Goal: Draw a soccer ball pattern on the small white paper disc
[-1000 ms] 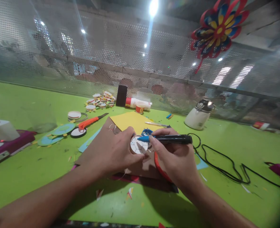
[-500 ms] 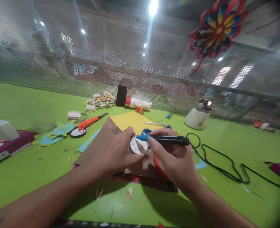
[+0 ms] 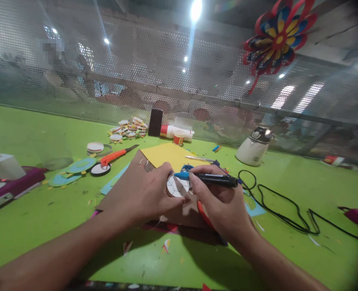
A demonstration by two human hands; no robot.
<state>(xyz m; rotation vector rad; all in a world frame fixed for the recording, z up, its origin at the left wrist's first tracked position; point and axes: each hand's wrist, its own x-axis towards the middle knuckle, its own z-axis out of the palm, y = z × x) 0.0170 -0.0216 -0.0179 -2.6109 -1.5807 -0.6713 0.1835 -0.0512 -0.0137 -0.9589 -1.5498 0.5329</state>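
My left hand point(image 3: 150, 188) lies over brown card, thumb and forefinger closed round the edge of a small white disc point(image 3: 176, 187). Dark lines split the disc's face into cells, and blue dots fill part of its upper left. Between the fingers of my right hand point(image 3: 218, 196) is a marker point(image 3: 215, 179) with a black barrel and blue front end, its tip at the disc's upper edge. A pointed blade crosses the disc, and a red handle point(image 3: 205, 215) curves beneath my right hand. Whether that hand also grips the handle is hidden.
Yellow paper point(image 3: 162, 154) and brown card point(image 3: 118, 186) lie under the work. Orange-handled scissors point(image 3: 116, 155), blue paper rings point(image 3: 81, 165) and a purple power strip point(image 3: 30, 178) are left. A white kettle point(image 3: 253, 149) and black cord point(image 3: 288, 220) lie right.
The marker's rear end has shifted slightly left and down. My left hand and the disc stay almost in place.
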